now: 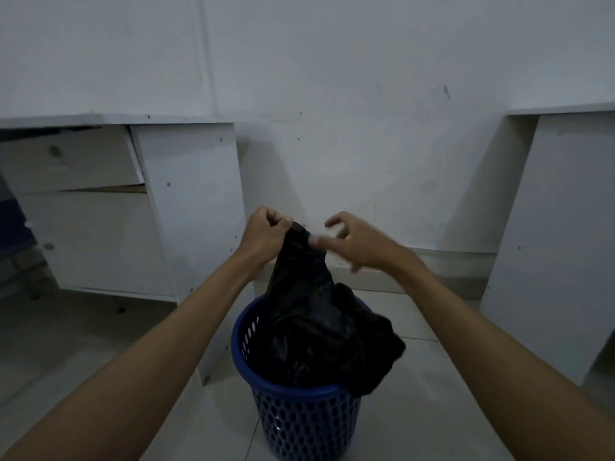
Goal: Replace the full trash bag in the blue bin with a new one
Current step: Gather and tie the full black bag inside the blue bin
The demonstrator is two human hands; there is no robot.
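Note:
A blue perforated bin (299, 417) stands on the tiled floor in front of me. A black trash bag (309, 314) sits in it and spills over the right rim. Its top is gathered and pulled up above the bin. My left hand (266, 234) grips the gathered top in a fist. My right hand (349, 242) is just right of the bag's top, blurred, with its thumb and a finger at the bag's edge; whether it holds the plastic I cannot tell.
A white desk unit with drawers (100, 207) stands at the left, close to the bin. Another white panel (549, 234) stands at the right. A white wall (332, 94) is behind, with light floor tiles (432, 410) around the bin.

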